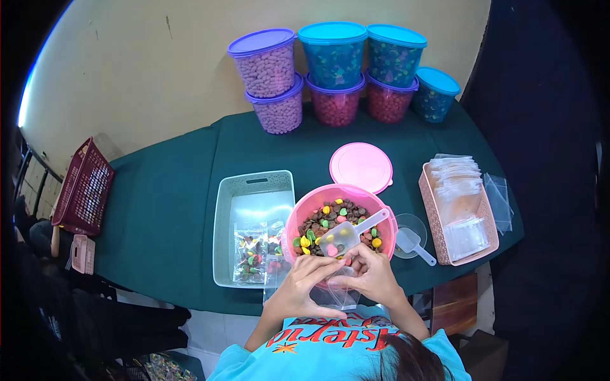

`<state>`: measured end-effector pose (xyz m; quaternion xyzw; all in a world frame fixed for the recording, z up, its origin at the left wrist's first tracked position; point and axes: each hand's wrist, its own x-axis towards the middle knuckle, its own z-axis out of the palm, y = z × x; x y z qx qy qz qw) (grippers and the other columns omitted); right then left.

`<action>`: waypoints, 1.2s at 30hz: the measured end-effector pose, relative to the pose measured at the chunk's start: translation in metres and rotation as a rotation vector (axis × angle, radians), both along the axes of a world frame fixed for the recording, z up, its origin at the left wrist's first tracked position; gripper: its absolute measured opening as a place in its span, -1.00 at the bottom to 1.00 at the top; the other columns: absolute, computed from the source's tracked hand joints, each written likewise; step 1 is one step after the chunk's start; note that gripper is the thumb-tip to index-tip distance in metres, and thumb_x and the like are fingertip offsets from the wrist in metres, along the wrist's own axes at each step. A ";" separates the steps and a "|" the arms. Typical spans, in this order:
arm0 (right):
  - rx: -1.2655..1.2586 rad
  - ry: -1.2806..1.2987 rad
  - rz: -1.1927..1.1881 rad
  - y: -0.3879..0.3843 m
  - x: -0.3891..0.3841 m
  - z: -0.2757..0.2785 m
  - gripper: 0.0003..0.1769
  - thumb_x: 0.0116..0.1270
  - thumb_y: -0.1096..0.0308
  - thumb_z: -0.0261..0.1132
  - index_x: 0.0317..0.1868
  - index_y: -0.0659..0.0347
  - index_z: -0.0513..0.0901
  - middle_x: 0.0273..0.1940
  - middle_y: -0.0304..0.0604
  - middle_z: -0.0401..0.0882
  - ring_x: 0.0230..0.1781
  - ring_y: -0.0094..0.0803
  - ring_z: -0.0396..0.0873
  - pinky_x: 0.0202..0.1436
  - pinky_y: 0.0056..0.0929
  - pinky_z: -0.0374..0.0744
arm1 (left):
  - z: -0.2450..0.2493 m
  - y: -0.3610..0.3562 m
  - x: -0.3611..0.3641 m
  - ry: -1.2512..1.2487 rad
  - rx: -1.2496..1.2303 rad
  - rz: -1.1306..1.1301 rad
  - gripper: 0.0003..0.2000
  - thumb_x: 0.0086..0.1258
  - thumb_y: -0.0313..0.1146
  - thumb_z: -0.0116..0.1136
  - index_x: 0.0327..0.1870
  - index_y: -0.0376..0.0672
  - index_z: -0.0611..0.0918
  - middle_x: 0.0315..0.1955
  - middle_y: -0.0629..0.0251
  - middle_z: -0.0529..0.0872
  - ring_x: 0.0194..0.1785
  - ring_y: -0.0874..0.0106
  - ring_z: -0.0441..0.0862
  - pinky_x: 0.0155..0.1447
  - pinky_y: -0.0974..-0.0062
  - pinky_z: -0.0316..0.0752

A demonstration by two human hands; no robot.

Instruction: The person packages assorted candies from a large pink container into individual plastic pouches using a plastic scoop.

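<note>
Over the near rim of a pink tub [293,219], my left hand [304,282] and my right hand [373,277] come together at a clear plastic bag [343,297]. My right thumb and fingers pinch its top, and the left fingers close on its other side; the bag's contents are hard to make out. Brown, yellow, green and pink candies [311,236] fill much of the tub. A translucent scoop [346,236] lies across them with a few candies in it, its handle towards the right rim.
Left of the tub, a pale green basket [222,222] holds filled candy bags [249,257]. A pink lid [361,166] lies behind. On the right are a second scoop [408,240] on a round dish and a basket [438,238] of plastic bags. Lidded tubs [333,60] stand stacked at the back.
</note>
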<state>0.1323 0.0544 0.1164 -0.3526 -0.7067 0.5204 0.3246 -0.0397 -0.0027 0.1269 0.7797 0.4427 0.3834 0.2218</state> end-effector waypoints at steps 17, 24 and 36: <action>0.634 -0.346 0.229 0.070 0.015 0.028 -0.47 -0.12 0.18 0.41 -0.10 0.19 0.52 -0.25 -0.10 0.53 -0.14 -0.31 0.43 0.04 -0.32 0.22 | -0.013 -0.036 -0.016 -0.137 -0.028 0.375 -0.21 -0.38 -0.23 0.49 0.05 -0.28 0.44 -0.13 0.08 0.50 -0.06 0.23 0.49 0.01 0.37 0.38; 0.760 -0.736 0.383 0.090 0.014 0.005 -0.38 -0.11 0.25 0.38 0.04 0.15 0.44 -0.18 -0.13 0.54 -0.08 -0.23 0.43 0.17 -0.20 0.08 | -0.024 -0.048 -0.020 -0.117 -0.007 0.522 -0.25 -0.38 -0.24 0.48 0.00 -0.27 0.47 -0.18 0.11 0.53 -0.08 0.23 0.51 -0.02 0.36 0.40; 1.036 -0.758 0.096 0.122 -0.016 0.011 -0.56 -0.12 0.45 0.27 -0.11 0.08 0.50 -0.33 -0.23 0.47 -0.14 -0.36 0.44 0.08 -0.13 0.21 | -0.022 -0.035 -0.028 -0.173 -0.077 0.470 -0.15 -0.50 -0.22 0.48 0.03 -0.29 0.46 -0.16 0.13 0.50 -0.07 0.29 0.49 0.04 0.38 0.34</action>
